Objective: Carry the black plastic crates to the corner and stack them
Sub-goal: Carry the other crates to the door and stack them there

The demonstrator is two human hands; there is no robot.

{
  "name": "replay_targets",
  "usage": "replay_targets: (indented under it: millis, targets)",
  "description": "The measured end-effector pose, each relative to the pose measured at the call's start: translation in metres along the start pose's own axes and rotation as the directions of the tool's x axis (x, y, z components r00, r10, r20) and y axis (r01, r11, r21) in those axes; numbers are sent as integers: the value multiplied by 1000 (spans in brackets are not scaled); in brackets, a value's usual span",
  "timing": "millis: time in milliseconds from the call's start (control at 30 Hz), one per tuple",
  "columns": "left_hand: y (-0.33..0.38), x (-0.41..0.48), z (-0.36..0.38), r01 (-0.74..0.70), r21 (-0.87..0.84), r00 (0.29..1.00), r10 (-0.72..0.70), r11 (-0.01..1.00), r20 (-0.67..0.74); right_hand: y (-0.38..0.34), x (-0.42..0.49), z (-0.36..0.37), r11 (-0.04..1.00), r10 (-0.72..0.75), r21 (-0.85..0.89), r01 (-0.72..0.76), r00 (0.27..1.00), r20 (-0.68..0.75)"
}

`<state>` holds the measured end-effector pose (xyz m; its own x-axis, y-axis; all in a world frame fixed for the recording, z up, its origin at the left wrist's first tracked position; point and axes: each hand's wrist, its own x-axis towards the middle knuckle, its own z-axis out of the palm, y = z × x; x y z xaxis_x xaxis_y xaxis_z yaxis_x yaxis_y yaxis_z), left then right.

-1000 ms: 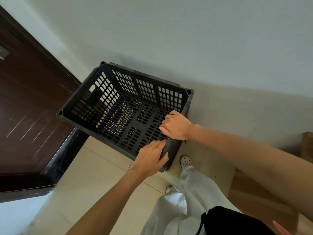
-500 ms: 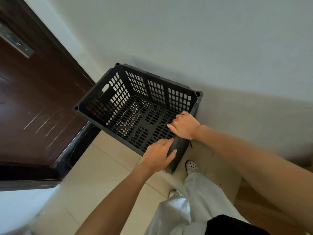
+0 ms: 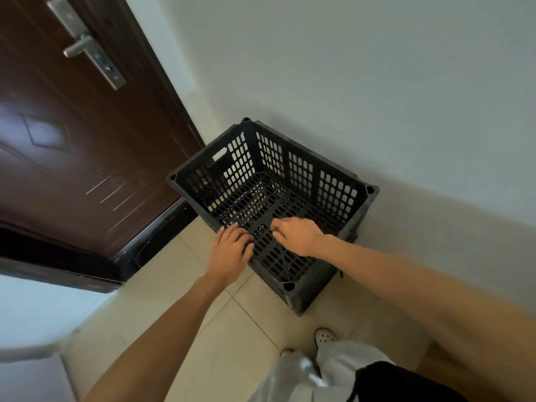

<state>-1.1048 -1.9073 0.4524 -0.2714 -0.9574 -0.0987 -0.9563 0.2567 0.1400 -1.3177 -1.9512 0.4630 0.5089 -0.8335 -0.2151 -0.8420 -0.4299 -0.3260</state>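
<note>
A black plastic crate (image 3: 301,172) with perforated walls and floor stands on the tiled floor, pushed into the corner between the white wall and the door frame. It is upright and empty. My left hand (image 3: 230,252) rests on its near long rim, fingers curled over the edge into the crate. My right hand (image 3: 300,236) hovers over the crate's inside with loosely bent fingers and nothing in it. A doubled edge shows at the crate's far corner; I cannot tell whether another crate sits under it.
A dark brown door (image 3: 72,146) with a metal lever handle (image 3: 84,49) is on the left, its black threshold beside the crate. The white wall (image 3: 377,82) runs behind. My white trousers and a shoe (image 3: 324,336) stand on beige tiles near the crate.
The crate went down into the corner beside the door. Both hands left its short right-hand rim: the left shifted to the near long rim, the right lifted off over the inside.
</note>
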Motion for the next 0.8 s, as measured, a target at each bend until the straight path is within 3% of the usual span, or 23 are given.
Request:
replay_targets:
  millis: [133, 267, 500, 800]
  targets:
    - [-30, 11, -7, 118, -95, 991, -123, 988, -50, -35, 22, 3, 998, -37, 52, 33, 996, 80]
    - [-75, 17, -18, 183, -209, 982, -189, 961, -13, -64, 56, -1, 998, -15, 67, 4, 987, 163]
    - [-176, 50, -41, 73, -108, 996, -78, 991, -41, -131, 137, 10, 986, 84, 145, -86, 996, 19]
    - [-242, 142, -50, -98, -89, 993, 92, 991, -67, -155, 194, 27, 971, 225, -66, -229, 972, -69]
